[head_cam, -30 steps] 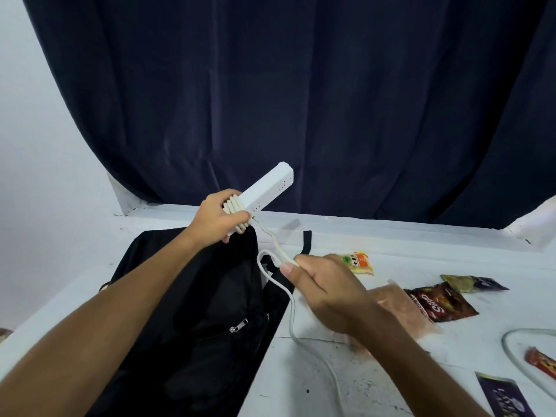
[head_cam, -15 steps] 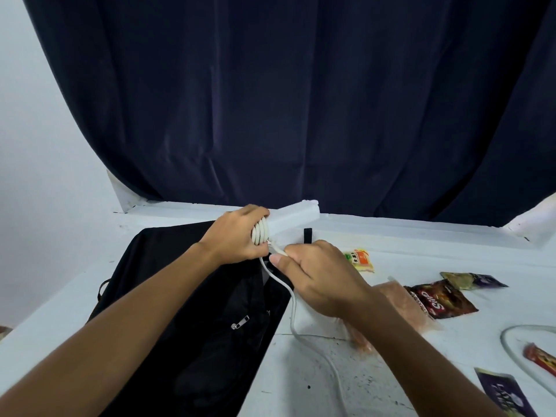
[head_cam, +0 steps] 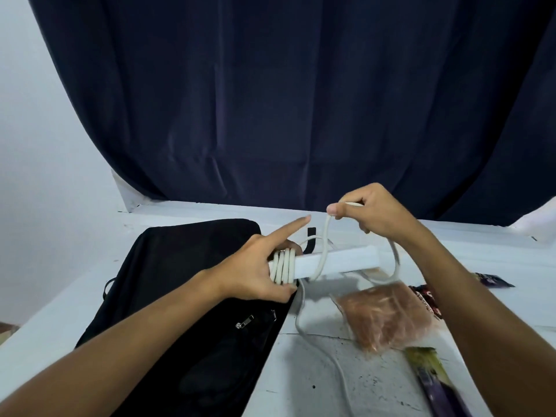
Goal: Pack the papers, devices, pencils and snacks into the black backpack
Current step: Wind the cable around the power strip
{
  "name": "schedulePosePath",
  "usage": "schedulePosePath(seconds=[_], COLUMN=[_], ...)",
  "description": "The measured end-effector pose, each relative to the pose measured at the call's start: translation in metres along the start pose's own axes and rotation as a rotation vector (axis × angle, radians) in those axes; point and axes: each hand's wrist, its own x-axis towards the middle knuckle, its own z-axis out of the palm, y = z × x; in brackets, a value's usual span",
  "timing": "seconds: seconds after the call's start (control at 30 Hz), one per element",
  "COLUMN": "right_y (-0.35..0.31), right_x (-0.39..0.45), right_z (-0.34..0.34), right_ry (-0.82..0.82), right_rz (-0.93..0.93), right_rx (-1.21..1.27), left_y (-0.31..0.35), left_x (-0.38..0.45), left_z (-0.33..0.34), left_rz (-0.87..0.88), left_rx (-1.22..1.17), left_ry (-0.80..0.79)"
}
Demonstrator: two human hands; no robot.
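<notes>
Hands were both busy with the white power strip [head_cam: 337,261], which hung just above the white table [head_cam: 376,383], lying roughly level and crosswise between the black backpack [head_cam: 192,296] and the snacks. Our left hand [head_cam: 255,275] was clamped around its left end, right over the turns of white cord [head_cam: 326,236] already wound there, with the index finger sticking straight out toward the curtain [head_cam: 285,100]. Our right hand [head_cam: 376,213] was up higher, pinching the cord between thumb and fingers so that a loop drooped down on both sides of the strip. Loose cord trailed from the wound end down onto the table and off toward the bottom edge.

Backpack lay flat on the left side of the table, partly under our left forearm, a zipper pull [head_cam: 244,321] showing on its front. We couldn't tell whether any compartment was open, too dark.

On the right, a clear bag of brownish snacks [head_cam: 388,317] sat just below the strip. A purple-and-green packet [head_cam: 433,380] lay nearer us, a dark wrapper [head_cam: 493,279] sat further right, and a reddish packet [head_cam: 425,299] peeked out beside our right forearm.
</notes>
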Motion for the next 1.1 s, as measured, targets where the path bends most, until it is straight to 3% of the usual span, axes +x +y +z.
schedulePosePath(seconds=[0.17, 0.27, 0.33, 0.53, 0.7, 0.93, 1.1], right_y=[0.024, 0.020, 0.015, 0.010, 0.003, -0.003, -0.008], right_x=[0.002, -0.008, -0.013, -0.020, -0.026, -0.031, -0.036], right_z=[0.026, 0.050, 0.060, 0.069, 0.073, 0.086, 0.089], right_ry=[-0.011, -0.080, -0.043, -0.047, -0.051, 0.104, 0.132], right_rz=[0.257, 0.180, 0.100, 0.062, 0.214, 0.147, 0.103], right_rx=[0.388, 0.396, 0.306, -0.008, 0.187, -0.002, 0.038], left_y=[0.007, 0.005, 0.005, 0.001, -0.003, -0.006, -0.006], left_x=[0.009, 0.018, 0.023, 0.022, 0.019, 0.023, 0.030], left_z=[0.003, -0.002, -0.003, -0.005, 0.000, 0.003, 0.000], left_rz=[0.017, -0.077, -0.117, -0.164, -0.179, -0.184, -0.198], left_rx=[-0.411, -0.569, -0.631, -0.582, -0.587, -0.494, -0.534], left_ry=[0.178, 0.281, 0.271, 0.229, 0.258, 0.341, 0.368])
